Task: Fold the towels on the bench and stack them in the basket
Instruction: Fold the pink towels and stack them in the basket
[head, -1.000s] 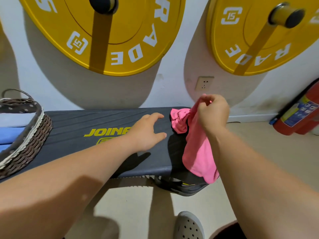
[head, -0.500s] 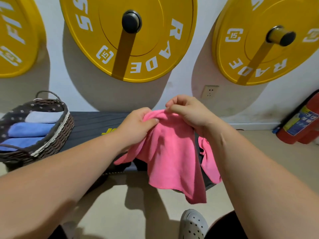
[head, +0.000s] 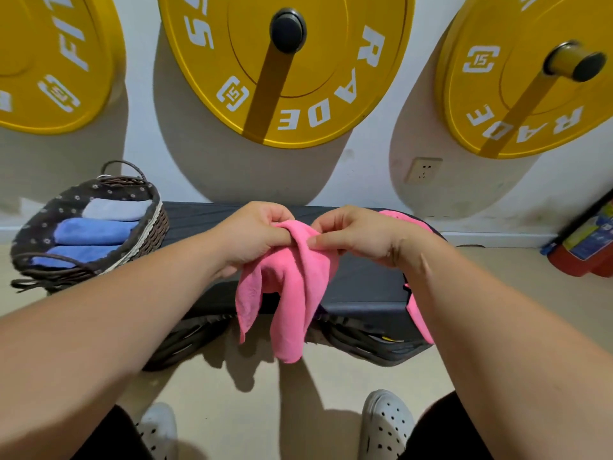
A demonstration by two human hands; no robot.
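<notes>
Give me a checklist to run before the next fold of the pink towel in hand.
1. Left hand grips the pink towel: ok.
2. Right hand pinches it too: ok.
3. Towel spread flat, edges matched: not ok, it hangs bunched.
4. Bare bench below to lay it on: ok.
5. Second pink towel out of the way: ok, draped at the bench's right end.
6. Room in the basket above the folded towels: cannot tell.
</notes>
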